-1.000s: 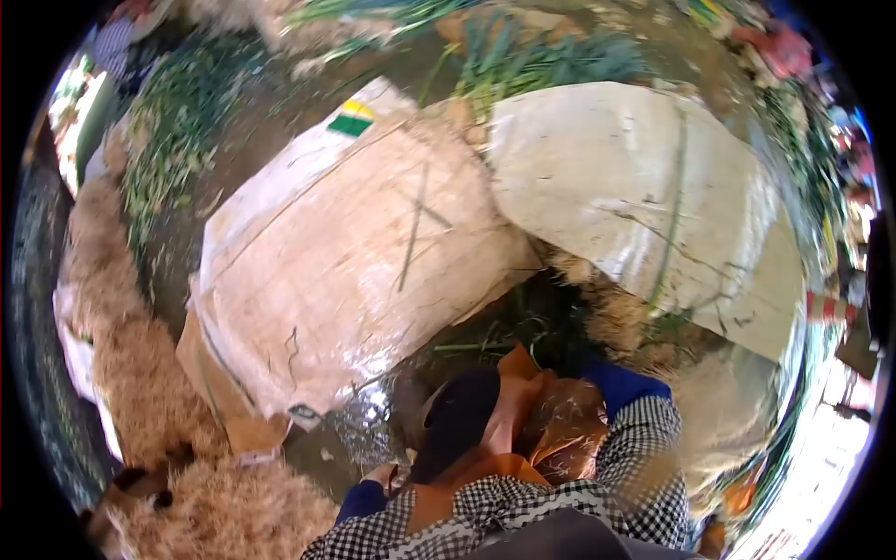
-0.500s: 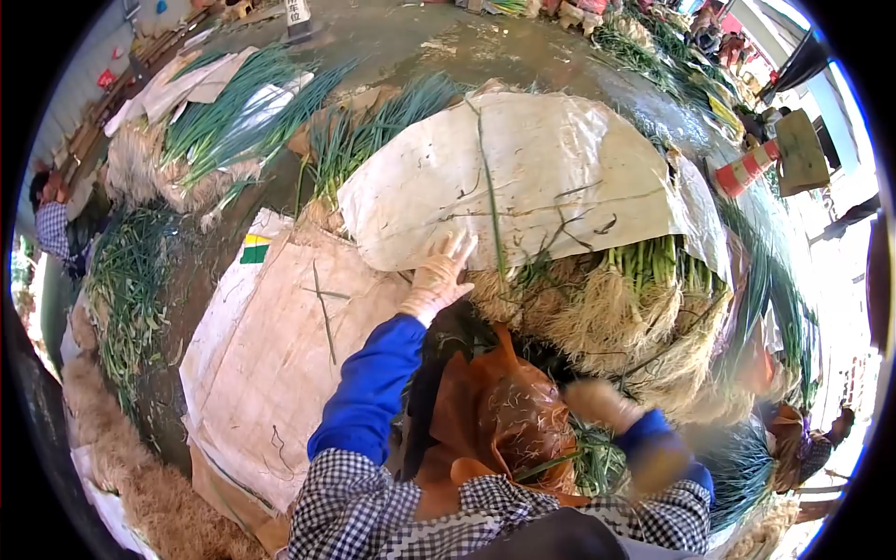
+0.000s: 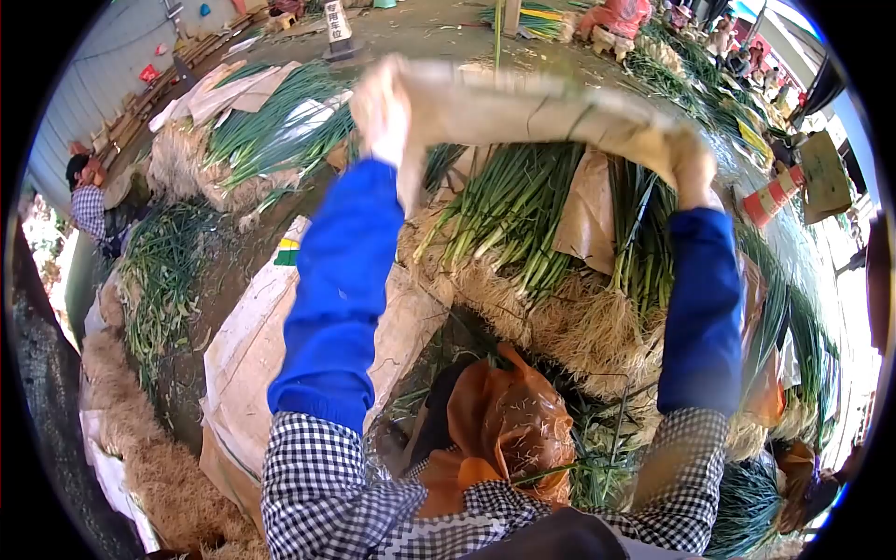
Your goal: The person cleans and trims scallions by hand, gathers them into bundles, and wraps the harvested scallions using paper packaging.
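Observation:
My left hand (image 3: 381, 107) grips one end of a pale sheet (image 3: 523, 110), and my right hand (image 3: 693, 166) grips its other end. Both arms reach forward, and the raised sheet is blurred by motion. Under and in front of it lies a pile of green onions (image 3: 523, 210) with their roots (image 3: 597, 327) toward me. A brown piece of sheet (image 3: 588, 213) lies among the stalks. Another pinkish sheet (image 3: 252, 345) lies flat on the ground beneath my left arm.
An orange apron (image 3: 527, 425) covers my lap. More green onions (image 3: 271, 121) lie at the upper left, near a seated person (image 3: 89, 201). Loose leaves (image 3: 163, 280) and a long row of roots (image 3: 140, 429) lie at left. A red-and-white cone (image 3: 773, 194) stands at right.
The pale sheet has been taken hold of by both hands and lifted off the pile, uncovering the green onions. My right hand has moved from beside my lap up to the sheet's right end.

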The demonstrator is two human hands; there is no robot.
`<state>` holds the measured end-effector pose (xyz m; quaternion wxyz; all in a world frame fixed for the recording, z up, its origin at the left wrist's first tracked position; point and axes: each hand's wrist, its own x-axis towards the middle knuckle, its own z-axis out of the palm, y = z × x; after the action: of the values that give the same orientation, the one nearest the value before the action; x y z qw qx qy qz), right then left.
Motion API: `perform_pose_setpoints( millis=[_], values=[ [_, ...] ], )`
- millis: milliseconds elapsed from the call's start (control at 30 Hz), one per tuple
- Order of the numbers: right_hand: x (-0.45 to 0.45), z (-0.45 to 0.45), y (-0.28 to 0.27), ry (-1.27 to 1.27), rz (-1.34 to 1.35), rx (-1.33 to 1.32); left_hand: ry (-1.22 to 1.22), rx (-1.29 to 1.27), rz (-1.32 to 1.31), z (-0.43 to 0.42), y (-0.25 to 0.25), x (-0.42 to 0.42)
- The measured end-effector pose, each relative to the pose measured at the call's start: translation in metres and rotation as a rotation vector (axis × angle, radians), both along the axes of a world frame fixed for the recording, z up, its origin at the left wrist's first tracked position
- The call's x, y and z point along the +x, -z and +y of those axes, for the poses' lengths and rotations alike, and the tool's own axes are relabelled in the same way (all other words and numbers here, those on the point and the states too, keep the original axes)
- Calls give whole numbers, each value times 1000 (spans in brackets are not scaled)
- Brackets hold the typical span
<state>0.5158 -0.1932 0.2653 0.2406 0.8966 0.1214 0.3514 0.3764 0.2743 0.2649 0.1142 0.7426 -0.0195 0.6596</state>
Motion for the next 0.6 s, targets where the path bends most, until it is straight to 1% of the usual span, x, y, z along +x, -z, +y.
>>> perform_pose_setpoints(
  millis=[33,67,100,133,167,200,233,267,300,333,367,400,433,467,500,533,567,600],
  values=[
    [-39,32,-81,34,137,254,-38,-23,-67,5,-52,-8],
    [-55,51,-92,-447,305,1043,-275,167,-238,50,-52,26],
    [-63,63,-95,-940,468,1828,-369,282,-169,83,-58,15],
    [-58,69,-85,-823,411,1487,-455,403,-110,115,-65,4],
    [-48,76,-77,-715,339,1148,-401,432,173,128,-89,-37],
    [-87,108,-96,-605,197,884,-422,487,115,174,-70,-55],
    [-103,129,-108,-532,43,444,-276,258,76,213,-55,-88],
    [-110,148,-102,-688,-35,431,-116,38,-2,249,-40,-123],
    [-120,169,-92,-842,-109,429,262,-449,3,284,-26,-170],
    [-154,211,-96,-366,35,118,-113,-56,146,287,-21,-231],
    [-149,225,-65,-519,-68,-99,-493,342,136,287,-16,-294],
    [-165,244,-38,-700,-184,-187,-555,300,189,276,-11,-343],
    [-169,268,10,-672,-197,-263,-773,281,324,253,-2,-394],
    [-194,290,42,-755,-70,-121,-883,336,324,252,22,-441],
    [-215,317,73,-783,178,-158,-923,355,397,253,50,-489],
    [-232,336,104,-998,282,-145,-853,375,408,265,93,-537],
    [-233,352,171,-1013,187,-250,-1049,196,641,259,139,-578],
    [-248,373,197,-1213,439,-183,-1006,208,572,249,176,-607]
  ],
)
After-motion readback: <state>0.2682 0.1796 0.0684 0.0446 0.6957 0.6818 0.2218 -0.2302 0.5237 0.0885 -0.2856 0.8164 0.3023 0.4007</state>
